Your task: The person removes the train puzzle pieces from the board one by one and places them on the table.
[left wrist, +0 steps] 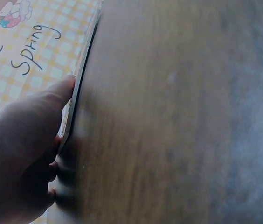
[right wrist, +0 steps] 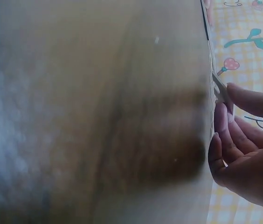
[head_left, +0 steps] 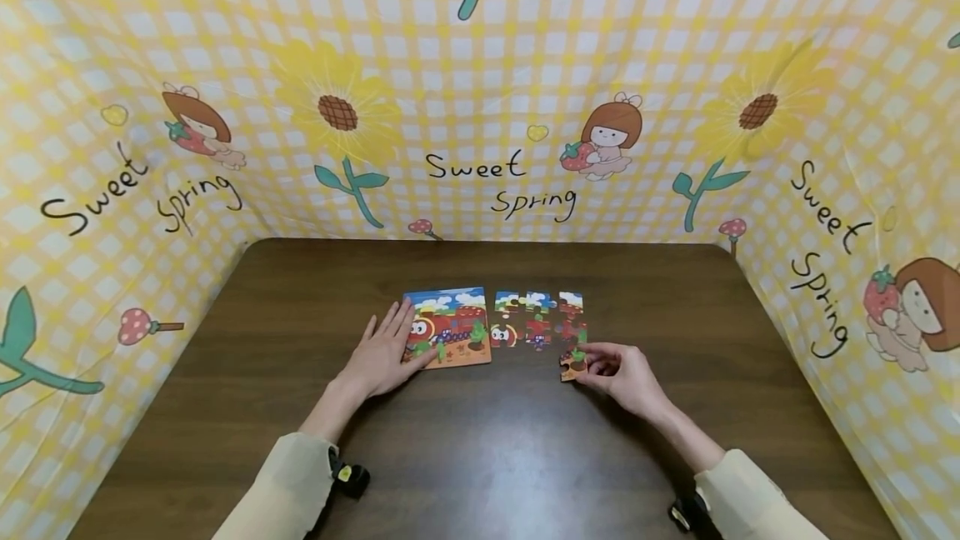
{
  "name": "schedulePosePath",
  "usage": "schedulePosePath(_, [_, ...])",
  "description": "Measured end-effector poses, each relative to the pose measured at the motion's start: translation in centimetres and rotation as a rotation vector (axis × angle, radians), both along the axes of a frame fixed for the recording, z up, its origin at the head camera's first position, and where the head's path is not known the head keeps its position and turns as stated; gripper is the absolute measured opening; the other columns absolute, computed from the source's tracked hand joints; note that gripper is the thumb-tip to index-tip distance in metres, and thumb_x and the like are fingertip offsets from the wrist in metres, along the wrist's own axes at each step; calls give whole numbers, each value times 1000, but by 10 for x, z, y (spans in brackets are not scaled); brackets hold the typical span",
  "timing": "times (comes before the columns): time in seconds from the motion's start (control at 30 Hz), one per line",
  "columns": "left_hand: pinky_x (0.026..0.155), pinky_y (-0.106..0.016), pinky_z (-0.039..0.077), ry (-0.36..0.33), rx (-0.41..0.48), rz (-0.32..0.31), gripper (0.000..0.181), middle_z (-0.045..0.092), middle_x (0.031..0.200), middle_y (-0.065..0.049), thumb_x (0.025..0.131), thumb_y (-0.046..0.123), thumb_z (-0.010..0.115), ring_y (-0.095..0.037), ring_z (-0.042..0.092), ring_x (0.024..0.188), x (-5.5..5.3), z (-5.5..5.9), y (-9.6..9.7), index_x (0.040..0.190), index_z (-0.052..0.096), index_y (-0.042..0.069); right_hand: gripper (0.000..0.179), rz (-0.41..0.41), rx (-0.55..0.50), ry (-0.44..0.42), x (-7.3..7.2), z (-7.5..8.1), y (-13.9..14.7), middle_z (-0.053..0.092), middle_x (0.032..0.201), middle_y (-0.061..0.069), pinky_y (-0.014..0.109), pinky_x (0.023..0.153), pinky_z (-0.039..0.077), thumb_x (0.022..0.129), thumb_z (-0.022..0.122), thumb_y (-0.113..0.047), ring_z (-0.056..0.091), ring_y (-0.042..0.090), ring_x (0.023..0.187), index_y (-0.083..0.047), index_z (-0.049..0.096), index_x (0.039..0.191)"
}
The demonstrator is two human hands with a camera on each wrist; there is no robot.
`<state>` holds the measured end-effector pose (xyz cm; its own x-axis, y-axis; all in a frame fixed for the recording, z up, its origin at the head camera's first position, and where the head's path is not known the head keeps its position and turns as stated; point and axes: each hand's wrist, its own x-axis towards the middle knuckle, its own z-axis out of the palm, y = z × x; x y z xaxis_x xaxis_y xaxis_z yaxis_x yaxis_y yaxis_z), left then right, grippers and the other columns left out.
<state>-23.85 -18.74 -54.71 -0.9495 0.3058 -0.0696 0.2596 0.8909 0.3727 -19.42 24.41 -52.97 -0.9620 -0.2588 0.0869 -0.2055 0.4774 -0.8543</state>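
My left hand [head_left: 384, 357] lies with straight fingers on the left side of a picture board [head_left: 453, 327] showing a red cartoon train under a blue sky. In the left wrist view its thumb [left wrist: 59, 93] rests along the board's near edge. To the right, my right hand [head_left: 630, 375] pinches a jigsaw piece [head_left: 573, 367] with brown ground and a green plant between thumb and fingers. The right wrist view shows this piece [right wrist: 221, 86] tilted, its edge toward the camera. Just beyond it lies another jigsaw piece [head_left: 574, 329], partly overlapped by the held one.
Several jigsaw pieces lie between board and right hand, among them a piece with an eye [head_left: 502, 335], a red piece [head_left: 538, 324] and a cloud piece [head_left: 571, 301]. A yellow checked cloth [head_left: 480, 107] walls the brown table [head_left: 337, 265] at the back and sides.
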Motion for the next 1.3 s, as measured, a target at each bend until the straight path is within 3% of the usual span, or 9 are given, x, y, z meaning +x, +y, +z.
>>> schedulePosePath(0.1, [137, -71, 7, -6, -1, 7, 105, 11, 186, -17, 106, 72, 55, -41, 10, 174, 2, -3, -3, 176, 17, 3, 40, -2, 1, -7, 0, -3, -1, 81, 99, 18, 20, 72, 58, 90, 89, -3, 69, 3, 79, 10, 77, 126])
schedulePosePath(0.27, [137, -71, 11, 4, -38, 18, 101, 13, 185, -19, 108, 67, 55, -42, 13, 173, 10, 5, -1, 175, 20, 1, 40, -7, -4, -9, 0, -8, -3, 81, 99, 18, 20, 72, 58, 90, 89, -2, 68, 0, 79, 10, 77, 126])
schedulePosePath(0.53, [137, -71, 10, -3, -30, 16, 101, 13, 185, -19, 108, 67, 56, -43, 12, 173, 12, 5, -1, 175, 19, 1, 38, -22, -21, -2, 2, -20, -4, 78, 95, 11, 20, 70, 53, 87, 91, -2, 65, -1, 76, 3, 79, 123])
schedulePosePath(0.87, [137, -72, 9, 10, -4, 16, 103, 13, 185, -19, 106, 68, 57, -43, 12, 173, 6, 4, 1, 175, 19, 1, 35, -43, -33, 53, -1, -22, -3, 78, 91, 10, 20, 67, 50, 85, 92, 0, 63, -1, 73, 2, 80, 118])
schedulePosePath(1.3, [137, -72, 7, 2, -8, 12, 104, 13, 185, -20, 106, 69, 55, -42, 11, 173, 3, 4, 2, 176, 18, 2, 40, -68, -17, 34, 0, -18, -4, 71, 91, 11, 19, 67, 49, 87, 92, -3, 58, 2, 74, 1, 77, 124])
